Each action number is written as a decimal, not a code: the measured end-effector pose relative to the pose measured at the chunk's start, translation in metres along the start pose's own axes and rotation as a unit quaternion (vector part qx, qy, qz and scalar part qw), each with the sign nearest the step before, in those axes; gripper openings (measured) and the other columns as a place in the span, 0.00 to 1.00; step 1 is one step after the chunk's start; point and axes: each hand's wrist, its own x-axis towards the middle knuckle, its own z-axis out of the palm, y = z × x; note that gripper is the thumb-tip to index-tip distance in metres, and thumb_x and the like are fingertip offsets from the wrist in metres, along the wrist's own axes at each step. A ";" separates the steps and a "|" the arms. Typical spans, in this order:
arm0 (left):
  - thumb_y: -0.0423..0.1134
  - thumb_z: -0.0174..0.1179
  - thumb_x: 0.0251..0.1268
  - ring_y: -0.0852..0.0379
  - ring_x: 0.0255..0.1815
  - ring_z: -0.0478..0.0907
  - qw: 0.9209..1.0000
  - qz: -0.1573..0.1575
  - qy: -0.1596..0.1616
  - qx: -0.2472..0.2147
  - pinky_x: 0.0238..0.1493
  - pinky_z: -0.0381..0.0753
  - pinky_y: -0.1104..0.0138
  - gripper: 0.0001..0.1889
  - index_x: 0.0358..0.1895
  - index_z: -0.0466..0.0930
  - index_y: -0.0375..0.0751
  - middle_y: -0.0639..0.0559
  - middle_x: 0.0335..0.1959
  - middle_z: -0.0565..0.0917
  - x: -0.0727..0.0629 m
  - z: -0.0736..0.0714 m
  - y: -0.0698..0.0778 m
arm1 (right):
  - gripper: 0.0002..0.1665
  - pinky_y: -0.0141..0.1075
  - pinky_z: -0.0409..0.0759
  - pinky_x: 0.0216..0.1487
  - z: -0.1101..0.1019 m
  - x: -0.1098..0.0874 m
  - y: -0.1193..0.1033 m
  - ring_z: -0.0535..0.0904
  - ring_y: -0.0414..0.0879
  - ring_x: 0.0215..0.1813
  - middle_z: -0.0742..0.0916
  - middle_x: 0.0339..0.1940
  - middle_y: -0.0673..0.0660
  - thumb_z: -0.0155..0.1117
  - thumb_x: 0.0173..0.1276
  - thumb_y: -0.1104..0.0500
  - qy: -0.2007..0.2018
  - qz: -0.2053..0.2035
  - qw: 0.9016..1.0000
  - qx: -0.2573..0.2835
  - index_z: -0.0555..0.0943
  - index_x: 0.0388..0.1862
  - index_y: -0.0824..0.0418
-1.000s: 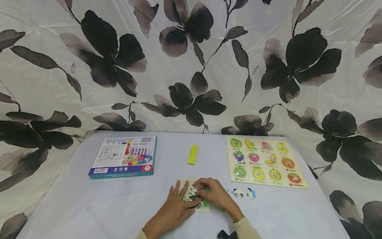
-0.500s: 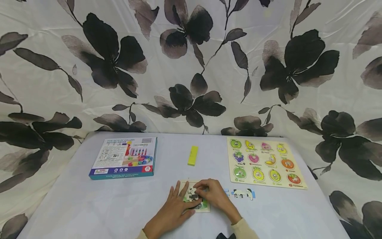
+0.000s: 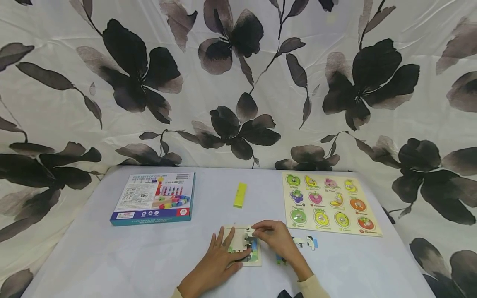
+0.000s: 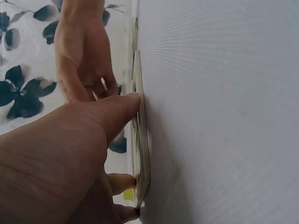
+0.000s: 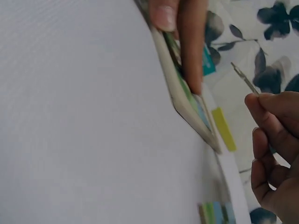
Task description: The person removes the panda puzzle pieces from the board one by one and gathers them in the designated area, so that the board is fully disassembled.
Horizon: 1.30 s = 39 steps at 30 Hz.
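My left hand (image 3: 213,261) lies with fingers spread over a small jigsaw puzzle board (image 3: 255,262); its thumb (image 4: 133,102) presses on the board near the edge. Green and blue picture parts show in the board, partly hidden by that hand. Thumb and index finger of my right hand (image 3: 277,239) pinch a black-and-white puzzle piece (image 3: 248,237) by its edge. In the right wrist view this puzzle piece (image 5: 244,78) appears thin and edge-on, held up off the board. To the right lie loose panda puzzle pieces (image 3: 311,243) and a green-blue puzzle piece (image 3: 281,260), partly behind the right arm.
A boxed bead set (image 3: 152,198) lies at the back left of the white-covered table (image 3: 112,260). A yellow block (image 3: 240,195) is at the back middle. At the right lies a fruit puzzle board (image 3: 333,203). A dark object (image 3: 290,294) shows at the bottom edge.
My right hand has drawn to the right and lifted the black-and-white puzzle piece, now tilted, from where it was over the board. The left hand has stayed put.
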 end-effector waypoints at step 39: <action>0.53 0.51 0.71 0.28 0.75 0.31 1.000 -0.007 0.016 -0.025 0.69 0.38 0.34 0.21 0.65 0.69 0.71 0.36 0.77 0.46 0.000 0.004 -0.001 | 0.06 0.28 0.71 0.27 -0.081 -0.079 0.041 0.70 0.34 0.26 0.88 0.33 0.49 0.72 0.55 0.60 0.048 0.100 0.989 -0.101 0.87 0.33 0.56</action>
